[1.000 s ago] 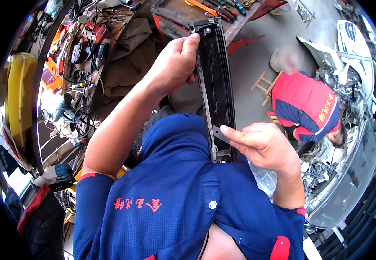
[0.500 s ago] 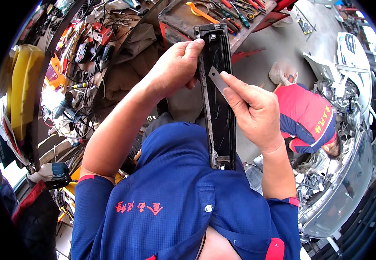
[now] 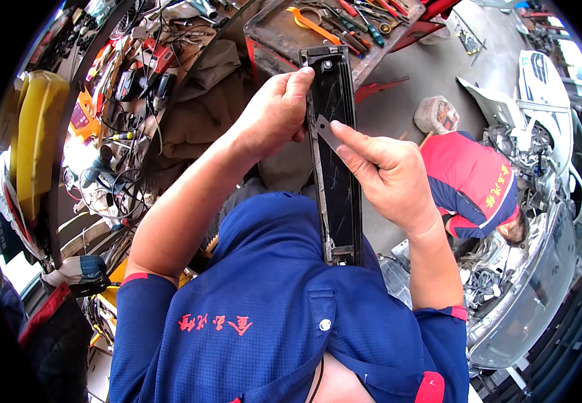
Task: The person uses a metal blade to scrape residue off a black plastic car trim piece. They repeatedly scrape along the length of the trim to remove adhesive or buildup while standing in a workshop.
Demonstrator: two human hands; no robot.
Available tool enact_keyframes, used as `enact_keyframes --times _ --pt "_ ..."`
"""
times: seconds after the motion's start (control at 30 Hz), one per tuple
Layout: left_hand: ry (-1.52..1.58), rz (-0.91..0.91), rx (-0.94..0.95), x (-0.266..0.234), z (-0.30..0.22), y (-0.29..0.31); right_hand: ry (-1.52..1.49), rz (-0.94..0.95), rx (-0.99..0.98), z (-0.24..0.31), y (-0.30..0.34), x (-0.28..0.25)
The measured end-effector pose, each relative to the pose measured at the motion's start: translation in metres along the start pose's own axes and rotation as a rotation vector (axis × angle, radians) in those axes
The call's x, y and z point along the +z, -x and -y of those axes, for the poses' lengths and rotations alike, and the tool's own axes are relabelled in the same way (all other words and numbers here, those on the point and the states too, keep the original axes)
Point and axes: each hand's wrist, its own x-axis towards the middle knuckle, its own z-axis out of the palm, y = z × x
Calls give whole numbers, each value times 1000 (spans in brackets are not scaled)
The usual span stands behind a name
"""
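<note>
A long, narrow black panel (image 3: 342,201) with a raised frame and a scratched inner face stands lengthwise before me, its near end against my shirt. Wrapped round its left edge near the far end is my left hand (image 3: 279,111), thumb on the rim. My right hand (image 3: 388,171) pinches a flat grey metal blade (image 3: 324,127) with a small hole near its tip. That tip lies over the panel's left inner edge, close to my left hand; whether it touches cannot be made out. A pale, rough strip runs down this edge. A bolt (image 3: 328,65) sits at the far end.
Beyond the panel stands a tool cart (image 3: 271,30) bearing pliers, screwdrivers and an orange pry tool (image 3: 311,25). Cluttered power tools and cables (image 3: 126,127) fill the left. On the right, a co-worker (image 3: 469,181) bends over an opened car front (image 3: 539,269) beside a whitish tub (image 3: 437,114).
The blade in my right hand has moved slightly left and nearer to me, toward the panel's left edge. The panel's far end has dropped a little nearer.
</note>
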Motion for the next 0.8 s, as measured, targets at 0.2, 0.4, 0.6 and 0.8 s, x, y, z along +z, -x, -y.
enact_keyframes --times 0.2,0.4,0.6,0.8 --pt "7 2 -35 2 4 1 34 19 -13 0 3 -1" --pt "36 -8 -26 2 5 1 56 79 -83 3 10 -5" --pt "27 4 -10 1 4 3 73 126 -83 11 19 -10" --pt "-135 -6 54 -1 -13 1 4 -33 72 22 18 -12"
